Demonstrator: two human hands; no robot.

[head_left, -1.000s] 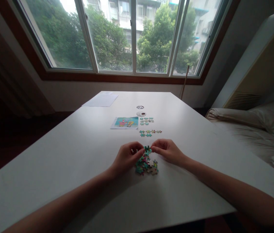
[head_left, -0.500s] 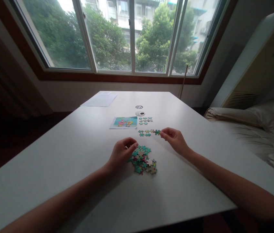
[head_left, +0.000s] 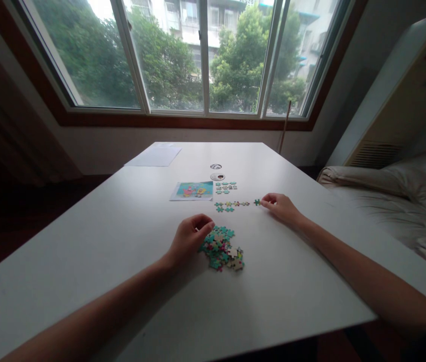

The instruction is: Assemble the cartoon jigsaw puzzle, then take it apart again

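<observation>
My right hand (head_left: 278, 205) pinches a green puzzle piece (head_left: 257, 202) at its fingertips, just right of a short row of laid-out puzzle pieces (head_left: 229, 204). Beside the heap of loose puzzle pieces (head_left: 221, 251), my left hand (head_left: 192, 234) is closed, thumb against curled fingers. What the left fingers hold, if anything, is hidden. The heap mixes teal, beige and pinkish pieces. Farther back lies another group of pieces (head_left: 224, 187) in small rows. Left of that group is a colourful cartoon picture sheet (head_left: 193, 190).
All of this lies on a white table (head_left: 114, 241). Two round flat items (head_left: 218, 177) sit behind the piece rows. White paper (head_left: 154, 156) lies at the far left corner. A padded sofa (head_left: 386, 196) stands to the right, and a window is beyond the table.
My right hand has moved right with the green puzzle piece, uncovering a piece at the row's right end. My left hand and the heap have stayed put.
</observation>
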